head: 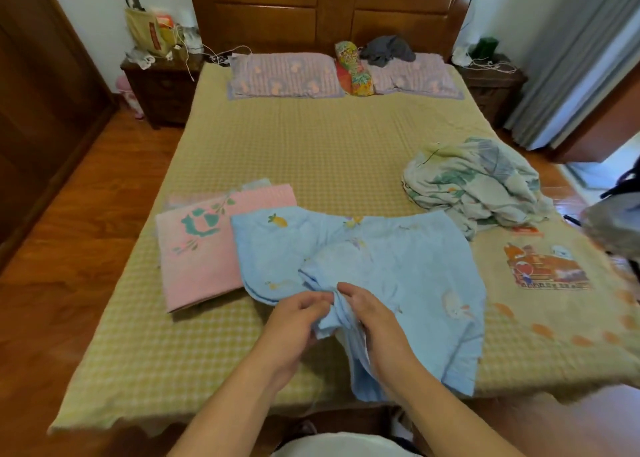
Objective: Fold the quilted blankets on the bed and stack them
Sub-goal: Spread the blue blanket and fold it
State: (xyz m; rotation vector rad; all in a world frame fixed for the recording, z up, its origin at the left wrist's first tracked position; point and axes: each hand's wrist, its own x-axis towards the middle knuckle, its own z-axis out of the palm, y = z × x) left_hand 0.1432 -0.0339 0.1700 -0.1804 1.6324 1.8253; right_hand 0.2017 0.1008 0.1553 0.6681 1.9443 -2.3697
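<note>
Both hands meet over the near edge of the bed (311, 137). The left hand (294, 321) and right hand (374, 318) each pinch a bunched corner of the blue blanket (398, 266), lifting it slightly; the rest of that blanket lies partly folded on the bed, with one end hanging over the near edge. Just to its left, touching it, a folded pink blanket (201, 252) lies flat near the left edge. A crumpled pale leafy blanket (474, 186) sits heaped by the right edge. A beige blanket (554, 283) with a cartoon print is spread at the near right corner. Two pillows (284, 75) lie at the headboard (329, 9), with a floral bolster (353, 68) between them and a grey cloth (388, 51) on the right one.
</note>
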